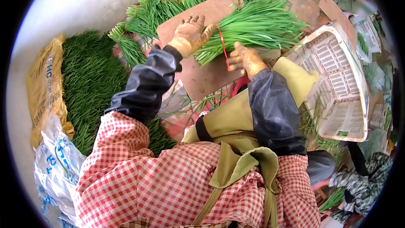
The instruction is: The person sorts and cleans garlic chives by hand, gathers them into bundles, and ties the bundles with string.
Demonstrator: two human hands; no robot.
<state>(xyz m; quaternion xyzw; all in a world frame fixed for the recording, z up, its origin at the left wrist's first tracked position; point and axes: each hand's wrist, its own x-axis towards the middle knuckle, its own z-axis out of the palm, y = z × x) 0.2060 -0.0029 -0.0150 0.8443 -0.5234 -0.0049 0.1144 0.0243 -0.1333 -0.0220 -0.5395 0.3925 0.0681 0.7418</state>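
Observation:
A bundle of long green stalks (pixel 257 25) lies on a brown board (pixel 202 78), with a red tie (pixel 222 45) around it near the pale cut ends. My left hand (pixel 191 33), in a tan glove, is at the cut-end side of the bundle, palm down with its fingers spread. On the near side of the bundle, close to the hanging end of the tie, my right hand (pixel 247 60) has its fingers apart; whether a fingertip touches the tie is hard to tell. Neither hand is closed around anything.
Tied green bundles (pixel 158 6) are heaped beyond the board. Loose greens (pixel 88 88) fill a yellow sack (pixel 46 80) at the left. A white plastic crate (pixel 344 88) stands at the right. Other people (pixel 367 181) are at the lower right and upper right edges.

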